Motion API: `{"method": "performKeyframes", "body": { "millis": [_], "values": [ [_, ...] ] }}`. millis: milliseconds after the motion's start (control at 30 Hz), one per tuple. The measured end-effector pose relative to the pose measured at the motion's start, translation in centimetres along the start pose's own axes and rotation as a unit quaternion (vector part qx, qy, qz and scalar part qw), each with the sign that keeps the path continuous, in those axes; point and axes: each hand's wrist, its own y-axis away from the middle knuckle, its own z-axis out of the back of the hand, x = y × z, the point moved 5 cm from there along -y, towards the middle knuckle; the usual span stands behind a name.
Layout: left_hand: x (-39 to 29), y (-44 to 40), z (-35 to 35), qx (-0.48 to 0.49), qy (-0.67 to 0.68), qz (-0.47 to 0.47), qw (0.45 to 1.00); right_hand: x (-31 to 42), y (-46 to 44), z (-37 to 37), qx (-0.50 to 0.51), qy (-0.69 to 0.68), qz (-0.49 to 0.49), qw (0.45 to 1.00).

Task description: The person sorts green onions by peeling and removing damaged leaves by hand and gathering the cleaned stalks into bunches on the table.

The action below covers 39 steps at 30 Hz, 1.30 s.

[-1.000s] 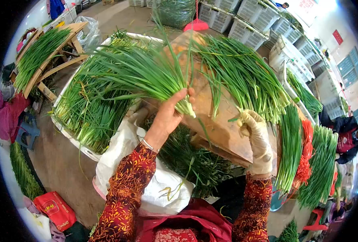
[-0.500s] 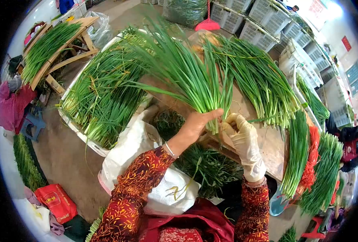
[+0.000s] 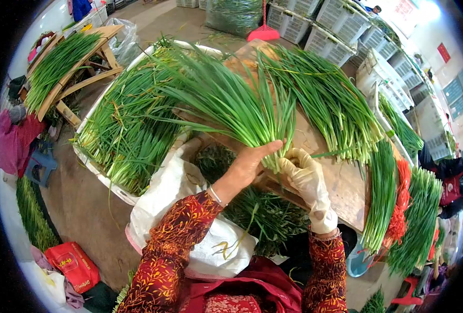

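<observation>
My left hand, bare and with a bracelet at the wrist, is closed around the lower stems of a bunch of garlic chives. The leaves fan up and to the left over the wooden board. My right hand wears a pale, thin glove. Its fingers are pinched together beside the cut stem ends, just right of my left thumb; what lies between them is hidden. A single green leaf sticks out to the right from behind the glove.
Piled chives lie on the board's far right, with tied bundles and red string beyond its edge. Left stands a white crate heaped with chives. A white sack hangs before me; loose leaves lie below.
Both hands and the bunch have shifted slightly left within a small view shift. My right-hand fingers have moved in closer to the stem ends. My left hand keeps its hold.
</observation>
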Motion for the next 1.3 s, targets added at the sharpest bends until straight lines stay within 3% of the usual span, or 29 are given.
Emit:
{"method": "performKeyframes", "body": {
  "millis": [67, 100, 133, 200, 233, 267, 300, 333, 367, 433, 500, 567, 633, 700, 767, 800, 833, 900, 967, 1033, 1167, 1233, 1300],
  "values": [
    [-0.7, -0.6, 2.1, -0.025, -0.184, -0.088, 0.979, 0.6, 0.4, 0.6, -0.023, 0.005, 0.012, 1.000],
    [-2.4, 0.3, 1.6, -0.063, -0.237, -0.087, 0.966, 1.3, 0.7, 1.1, -0.045, 0.010, 0.024, 0.999],
    [-3.8, 0.3, 1.7, -0.073, -0.208, -0.113, 0.969, 1.9, 1.6, 1.9, -0.033, 0.075, 0.015, 0.997],
    [-6.9, 0.4, 2.1, -0.102, -0.172, -0.173, 0.964, 2.2, 4.4, 1.0, 0.130, 0.181, 0.128, 0.967],
    [-8.4, 0.6, 2.3, -0.117, -0.164, -0.208, 0.957, 1.1, 6.2, -0.6, 0.286, 0.252, 0.141, 0.914],
    [-9.4, 0.7, 2.2, -0.106, -0.142, -0.260, 0.949, -1.1, 8.0, -2.2, 0.457, 0.326, 0.001, 0.828],
    [-10.2, 0.9, 2.1, -0.094, -0.118, -0.310, 0.939, -1.8, 9.7, -3.0, 0.533, 0.344, -0.045, 0.772],
    [-10.3, 1.1, 1.9, -0.078, -0.085, -0.304, 0.946, -2.1, 9.8, -2.9, 0.530, 0.386, -0.070, 0.752],
    [-10.0, 1.0, 2.0, -0.080, -0.084, -0.302, 0.946, -2.3, 9.8, -2.7, 0.526, 0.426, -0.094, 0.730],
    [-9.2, 0.8, 1.9, -0.056, -0.041, -0.264, 0.962, -0.2, 6.5, 0.2, 0.286, 0.334, 0.012, 0.898],
    [-8.0, 0.8, 1.6, -0.069, -0.035, -0.239, 0.968, 2.6, 2.7, 2.7, 0.033, 0.368, 0.024, 0.929],
    [-6.1, -0.1, 1.9, -0.043, -0.014, -0.174, 0.984, 2.5, -1.0, 3.3, -0.063, 0.387, 0.033, 0.919],
    [-5.0, -0.3, 1.8, -0.044, -0.030, -0.189, 0.981, -0.2, -4.3, 2.6, -0.081, 0.404, 0.055, 0.910],
    [-3.1, -0.4, 1.9, -0.047, -0.043, -0.086, 0.994, -0.5, -5.5, 2.3, -0.096, 0.421, 0.079, 0.899],
    [-2.0, 0.0, 1.3, -0.053, -0.097, -0.032, 0.993, -1.3, -5.7, 2.7, -0.110, 0.353, -0.006, 0.929],
    [-1.3, -0.2, 1.3, -0.042, -0.097, -0.013, 0.994, -2.1, -5.8, 3.0, -0.099, 0.248, -0.024, 0.963],
    [-0.6, -0.2, 1.1, -0.042, -0.096, -0.013, 0.994, -2.5, -5.4, 3.2, -0.098, 0.249, -0.024, 0.963],
    [0.1, -0.2, 0.4, -0.010, -0.085, -0.028, 0.996, -2.9, -4.4, 3.7, -0.102, 0.101, -0.049, 0.988],
    [0.5, 0.0, 0.2, -0.014, -0.070, -0.023, 0.997, -3.3, -4.2, 3.5, -0.131, 0.131, -0.047, 0.982],
    [0.9, 0.0, -0.1, -0.021, -0.048, -0.014, 0.999, -2.0, -4.2, 2.8, -0.154, 0.288, 0.012, 0.945],
    [0.8, -0.2, 0.2, -0.012, -0.065, -0.005, 0.998, -1.8, -5.2, 2.2, -0.137, 0.332, 0.007, 0.933],
    [0.5, -0.2, 0.3, -0.024, -0.058, -0.019, 0.998, -2.1, -5.2, 2.6, -0.149, 0.329, 0.021, 0.932],
    [0.5, -0.2, 0.3, -0.025, -0.058, -0.022, 0.998, -2.6, -5.1, 3.2, -0.126, 0.151, -0.021, 0.980]
  ]
}}
